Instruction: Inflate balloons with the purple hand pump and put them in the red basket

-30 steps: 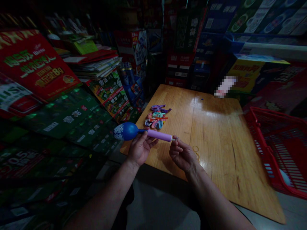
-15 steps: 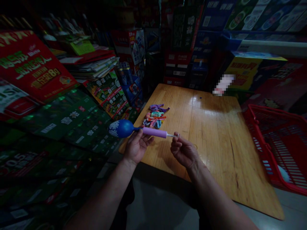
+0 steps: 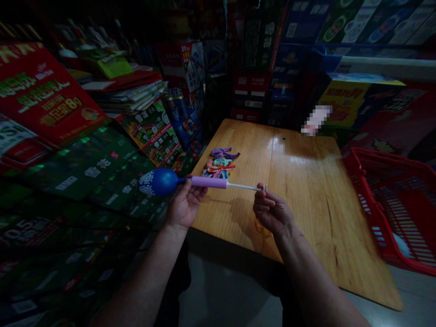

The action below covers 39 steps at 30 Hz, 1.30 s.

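Dim stockroom, cartons stacked all around a wooden tabletop [image 3: 306,181]. At frame centre the left hand [image 3: 184,204] is closed around a purple pump [image 3: 208,182] where the blue balloon [image 3: 159,181] joins its nozzle; the right hand [image 3: 270,210] pinches the drawn-out plunger [image 3: 243,186]. A loose grip at the neck could likely let the balloon slip off; limp balloons [image 3: 220,163] lie above on the tabletop, red basket [image 3: 388,200] at right

I see varnished wood table [image 3: 306,181], glossy; rubber balloon [image 3: 160,181], smooth; plastic pump [image 3: 208,182], matt; plastic basket [image 3: 381,190].
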### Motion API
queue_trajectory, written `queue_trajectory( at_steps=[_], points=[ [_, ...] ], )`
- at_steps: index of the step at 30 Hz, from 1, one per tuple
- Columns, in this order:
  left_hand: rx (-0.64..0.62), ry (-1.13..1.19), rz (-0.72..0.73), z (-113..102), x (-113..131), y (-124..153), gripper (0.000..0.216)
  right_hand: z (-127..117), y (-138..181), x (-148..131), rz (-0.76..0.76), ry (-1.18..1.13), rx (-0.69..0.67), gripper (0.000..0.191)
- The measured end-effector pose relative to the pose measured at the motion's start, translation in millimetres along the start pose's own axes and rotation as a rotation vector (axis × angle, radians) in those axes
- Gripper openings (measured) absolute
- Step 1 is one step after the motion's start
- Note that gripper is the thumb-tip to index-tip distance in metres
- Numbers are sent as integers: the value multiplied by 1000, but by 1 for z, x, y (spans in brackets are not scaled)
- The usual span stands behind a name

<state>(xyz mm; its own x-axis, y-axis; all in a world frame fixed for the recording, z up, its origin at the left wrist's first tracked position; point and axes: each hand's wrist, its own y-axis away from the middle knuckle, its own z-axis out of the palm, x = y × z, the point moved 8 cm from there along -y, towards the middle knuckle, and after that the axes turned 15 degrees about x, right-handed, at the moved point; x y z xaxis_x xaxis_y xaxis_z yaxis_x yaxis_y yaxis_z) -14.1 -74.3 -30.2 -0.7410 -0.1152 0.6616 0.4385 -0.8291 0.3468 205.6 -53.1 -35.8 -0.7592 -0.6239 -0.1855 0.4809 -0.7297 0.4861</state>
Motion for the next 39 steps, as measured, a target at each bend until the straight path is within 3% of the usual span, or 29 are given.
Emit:
queue_trajectory(
  at_steps=[8,16,24,32,39],
  points=[
    [-55,-41,-122,3,-30,16,25,-3,-9,37,82,29,42,10],
    [-10,-24,-133,3,-28,13,24,0,-5,28,47,100,26,12],
    [24,11,-8,-5,3,-3,23,4,9,-10,-88,112,13,11],
    [-49,-27,-134,4,-38,24,26,-7,-9,36,71,22,36,11],
    [-33,-18,-137,3,-30,7,26,-5,-8,26,87,4,47,15]
  ],
)
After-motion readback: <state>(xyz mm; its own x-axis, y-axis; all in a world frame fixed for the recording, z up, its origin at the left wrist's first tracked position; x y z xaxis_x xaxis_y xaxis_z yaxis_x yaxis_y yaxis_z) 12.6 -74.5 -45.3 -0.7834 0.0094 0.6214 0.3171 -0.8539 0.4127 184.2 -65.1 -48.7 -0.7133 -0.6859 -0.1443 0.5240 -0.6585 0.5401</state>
